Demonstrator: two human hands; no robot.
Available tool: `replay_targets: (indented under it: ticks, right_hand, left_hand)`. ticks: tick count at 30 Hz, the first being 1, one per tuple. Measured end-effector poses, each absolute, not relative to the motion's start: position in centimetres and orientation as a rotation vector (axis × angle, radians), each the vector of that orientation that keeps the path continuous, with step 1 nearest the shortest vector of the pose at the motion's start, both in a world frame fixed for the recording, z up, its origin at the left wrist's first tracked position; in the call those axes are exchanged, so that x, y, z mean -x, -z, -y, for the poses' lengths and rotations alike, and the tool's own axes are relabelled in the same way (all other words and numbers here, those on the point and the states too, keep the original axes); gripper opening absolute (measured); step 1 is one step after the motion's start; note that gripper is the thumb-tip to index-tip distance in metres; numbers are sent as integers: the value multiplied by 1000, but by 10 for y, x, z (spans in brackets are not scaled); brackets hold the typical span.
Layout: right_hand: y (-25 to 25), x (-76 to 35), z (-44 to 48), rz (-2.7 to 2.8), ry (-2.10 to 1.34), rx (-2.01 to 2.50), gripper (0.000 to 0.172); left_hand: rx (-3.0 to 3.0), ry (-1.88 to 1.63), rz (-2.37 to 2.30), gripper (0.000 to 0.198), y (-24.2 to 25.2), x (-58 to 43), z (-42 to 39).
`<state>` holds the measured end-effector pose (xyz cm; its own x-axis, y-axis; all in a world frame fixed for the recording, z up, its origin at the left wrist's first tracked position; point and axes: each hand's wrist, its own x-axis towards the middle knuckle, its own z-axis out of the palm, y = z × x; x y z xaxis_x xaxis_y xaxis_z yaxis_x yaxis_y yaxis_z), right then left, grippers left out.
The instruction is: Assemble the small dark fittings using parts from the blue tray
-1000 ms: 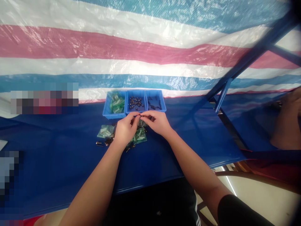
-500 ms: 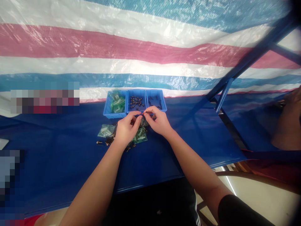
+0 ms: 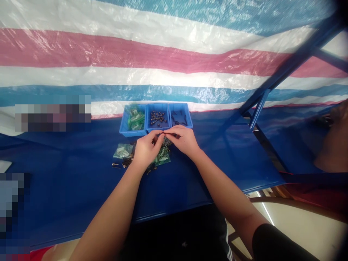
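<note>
My left hand [image 3: 148,145] and my right hand [image 3: 182,138] meet fingertip to fingertip above a mixed pile of small parts. Both are closed in a pinch, and whatever sits between the fingertips is too small to make out. Below them lie a clear bag of pale pieces [image 3: 123,150], a greenish bag [image 3: 163,156] and loose dark and brassy screws [image 3: 126,161], partly hidden by my left hand. A single screw-like piece [image 3: 115,165] rests apart at the left of the pile.
Behind my hands stand three joined blue bins: the left bin [image 3: 124,127] holds green bags, the middle bin [image 3: 148,123] brassy screws, the right bin [image 3: 187,110] thin dark pieces. A blue metal frame [image 3: 255,114] rises at right. Another person's arm [image 3: 333,141] shows at far right.
The fingers of my right hand have straightened a little and drawn closer to my left fingertips. The bins and the pile have not moved.
</note>
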<state>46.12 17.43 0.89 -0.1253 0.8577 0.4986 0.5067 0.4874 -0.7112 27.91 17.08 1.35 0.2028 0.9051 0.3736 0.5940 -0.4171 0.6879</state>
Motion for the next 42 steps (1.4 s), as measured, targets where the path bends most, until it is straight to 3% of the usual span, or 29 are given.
replay_targets:
  ticks: [35,42]
  right_hand:
    - [-15,-459,-172,1750,-494,1154,14]
    - [-15,-463,-173,1705,-481,1318,17]
  left_hand:
    - [-2034,-1110,-1475,26,-15,-277,-170]
    - [-2025,-1158,-1543,24,-16,-276,-172]
